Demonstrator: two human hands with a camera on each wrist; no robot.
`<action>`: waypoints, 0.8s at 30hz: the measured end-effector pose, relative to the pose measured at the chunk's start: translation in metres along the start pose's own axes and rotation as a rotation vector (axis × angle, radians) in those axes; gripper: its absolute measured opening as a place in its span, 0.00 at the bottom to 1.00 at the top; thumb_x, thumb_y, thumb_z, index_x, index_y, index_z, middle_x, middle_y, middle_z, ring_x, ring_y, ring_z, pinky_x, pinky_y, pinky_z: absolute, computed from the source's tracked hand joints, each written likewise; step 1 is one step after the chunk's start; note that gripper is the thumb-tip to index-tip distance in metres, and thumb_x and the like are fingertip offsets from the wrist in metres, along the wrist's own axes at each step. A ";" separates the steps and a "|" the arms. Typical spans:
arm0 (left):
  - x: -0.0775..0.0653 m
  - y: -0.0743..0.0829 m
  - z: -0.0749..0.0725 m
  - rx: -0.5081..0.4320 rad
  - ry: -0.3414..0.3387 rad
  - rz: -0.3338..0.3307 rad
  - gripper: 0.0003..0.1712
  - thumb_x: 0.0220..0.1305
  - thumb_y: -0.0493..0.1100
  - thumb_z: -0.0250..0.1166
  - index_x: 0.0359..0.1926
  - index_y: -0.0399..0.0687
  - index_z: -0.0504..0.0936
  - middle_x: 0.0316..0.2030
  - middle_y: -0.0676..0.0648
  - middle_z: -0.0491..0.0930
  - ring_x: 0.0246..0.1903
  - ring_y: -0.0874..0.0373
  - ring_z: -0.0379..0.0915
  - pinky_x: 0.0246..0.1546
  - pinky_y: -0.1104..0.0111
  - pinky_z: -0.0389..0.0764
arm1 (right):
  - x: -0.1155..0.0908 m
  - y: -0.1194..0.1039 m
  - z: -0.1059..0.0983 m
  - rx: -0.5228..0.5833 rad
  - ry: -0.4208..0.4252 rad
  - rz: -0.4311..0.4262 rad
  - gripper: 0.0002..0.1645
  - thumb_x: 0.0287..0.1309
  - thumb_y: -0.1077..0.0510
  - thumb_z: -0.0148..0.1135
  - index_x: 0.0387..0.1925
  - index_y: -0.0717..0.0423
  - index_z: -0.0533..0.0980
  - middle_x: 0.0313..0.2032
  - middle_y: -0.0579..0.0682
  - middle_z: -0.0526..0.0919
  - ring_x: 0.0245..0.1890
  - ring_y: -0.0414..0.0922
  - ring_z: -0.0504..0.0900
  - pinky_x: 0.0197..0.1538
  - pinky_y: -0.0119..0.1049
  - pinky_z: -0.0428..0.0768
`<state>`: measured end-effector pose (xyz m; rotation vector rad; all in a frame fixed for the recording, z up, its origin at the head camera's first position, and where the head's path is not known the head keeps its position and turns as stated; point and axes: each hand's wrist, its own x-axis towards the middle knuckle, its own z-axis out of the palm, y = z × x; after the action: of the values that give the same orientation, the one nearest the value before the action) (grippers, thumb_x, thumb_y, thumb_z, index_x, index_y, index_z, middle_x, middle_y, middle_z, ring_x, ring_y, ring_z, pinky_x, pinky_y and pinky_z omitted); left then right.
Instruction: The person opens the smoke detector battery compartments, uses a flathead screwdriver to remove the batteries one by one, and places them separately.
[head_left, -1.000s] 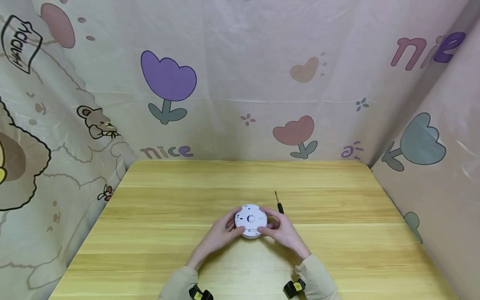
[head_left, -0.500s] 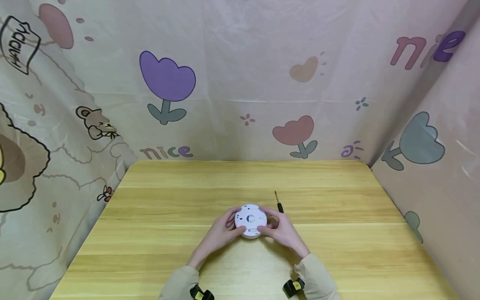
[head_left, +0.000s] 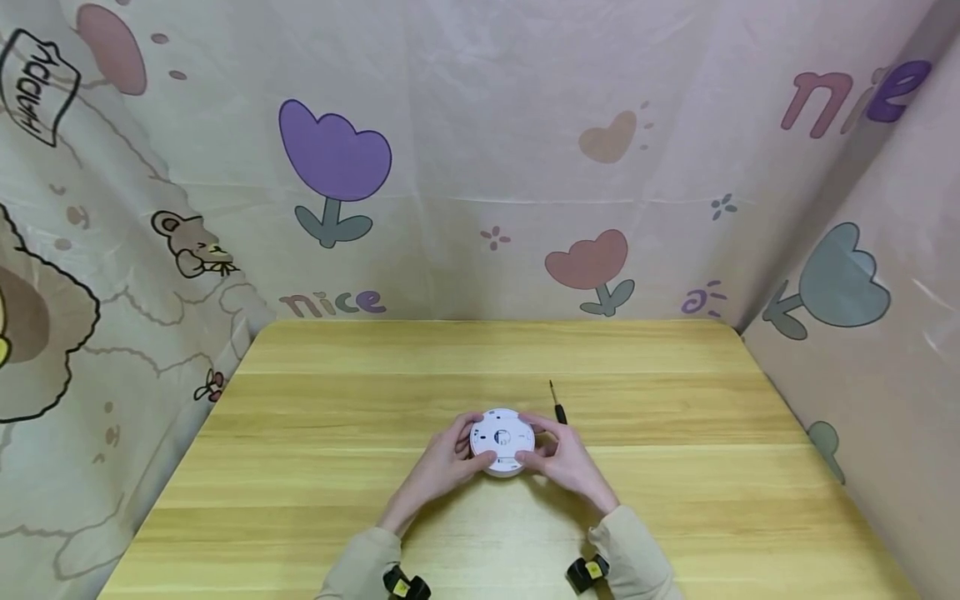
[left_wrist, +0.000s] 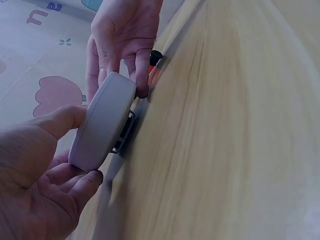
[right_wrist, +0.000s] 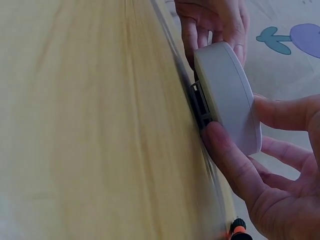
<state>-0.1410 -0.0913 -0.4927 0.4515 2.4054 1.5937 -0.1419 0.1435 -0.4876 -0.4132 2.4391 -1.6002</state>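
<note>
A round white smoke detector (head_left: 502, 439) is held between both hands over the middle of the table, its flat, marked back face up. My left hand (head_left: 441, 465) grips its left edge, thumb lying on the near part of the face and fingers around the rim. On the opposite side my right hand (head_left: 567, 467) holds it the same way. Seen from the side in the left wrist view, the smoke detector (left_wrist: 106, 122) has a smooth, thick rim. A dark slotted grille (right_wrist: 200, 102) protrudes underneath, close over the tabletop.
Just beyond the right hand lies a small screwdriver (head_left: 557, 404), black handle toward me and thin shaft pointing away. The wooden table (head_left: 337, 400) meets a printed cloth (head_left: 465, 150) at the back and both sides.
My left thumb has slid slightly to the right along the detector's near face. The right hand keeps its grip, and the screwdriver stays where it was.
</note>
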 end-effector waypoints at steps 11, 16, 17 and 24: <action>-0.003 0.001 0.002 0.039 0.010 -0.011 0.41 0.65 0.53 0.69 0.70 0.39 0.64 0.71 0.30 0.66 0.70 0.37 0.66 0.70 0.50 0.69 | 0.001 -0.002 -0.001 -0.007 -0.007 -0.029 0.37 0.57 0.64 0.70 0.67 0.65 0.69 0.54 0.69 0.79 0.30 0.41 0.85 0.34 0.30 0.86; -0.003 0.002 0.001 0.021 0.002 -0.007 0.41 0.65 0.52 0.69 0.70 0.39 0.63 0.72 0.30 0.63 0.71 0.37 0.64 0.71 0.49 0.68 | 0.002 -0.001 -0.002 -0.025 -0.004 -0.039 0.37 0.57 0.65 0.69 0.67 0.64 0.69 0.54 0.68 0.80 0.34 0.43 0.87 0.38 0.28 0.86; -0.003 0.002 0.001 0.018 -0.001 -0.006 0.41 0.65 0.52 0.69 0.70 0.39 0.63 0.73 0.30 0.62 0.71 0.37 0.63 0.71 0.49 0.67 | 0.002 -0.001 -0.001 -0.026 -0.003 -0.040 0.37 0.57 0.64 0.70 0.67 0.64 0.70 0.54 0.68 0.80 0.36 0.44 0.87 0.39 0.28 0.86; -0.001 0.000 -0.001 0.032 -0.029 -0.004 0.42 0.65 0.52 0.69 0.71 0.39 0.61 0.74 0.31 0.60 0.72 0.36 0.62 0.72 0.48 0.65 | 0.002 0.000 -0.003 -0.027 -0.033 -0.060 0.38 0.58 0.62 0.71 0.68 0.64 0.69 0.60 0.69 0.77 0.49 0.55 0.85 0.44 0.28 0.86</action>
<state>-0.1409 -0.0926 -0.4922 0.4714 2.4115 1.5387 -0.1448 0.1455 -0.4864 -0.5181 2.4488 -1.5718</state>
